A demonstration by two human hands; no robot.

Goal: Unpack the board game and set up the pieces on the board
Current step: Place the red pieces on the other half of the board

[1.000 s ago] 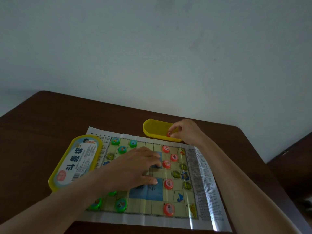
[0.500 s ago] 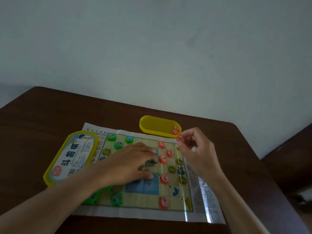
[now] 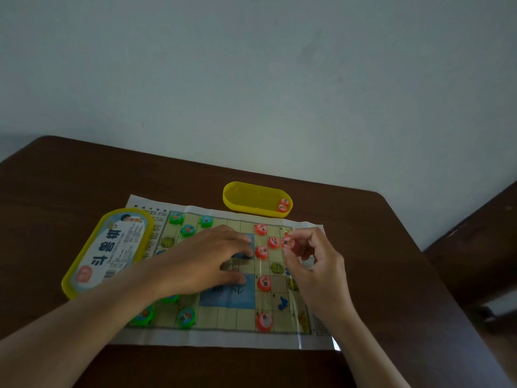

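A paper game board (image 3: pixel 223 336) lies flat on the brown table (image 3: pixel 377 247). Several green pieces (image 3: pixel 187 230) stand on its left side and several red pieces (image 3: pixel 264 283) on its right. My left hand (image 3: pixel 207 261) rests flat on the board's middle, fingers straight. My right hand (image 3: pixel 316 264) hovers over the board's right side and pinches a red piece (image 3: pixel 287 243) between thumb and forefinger. Two red pieces (image 3: pixel 283 205) lie in the yellow box bottom (image 3: pixel 246 198) behind the board.
The yellow box lid (image 3: pixel 106 250), label up, lies on the board's left edge. A wall stands close behind the table. A dark chair or second surface (image 3: pixel 481 247) sits to the right of the table.
My right hand took a red piece from the yellow box and carried it back over the board's right side. My left hand stayed pressed on the board.
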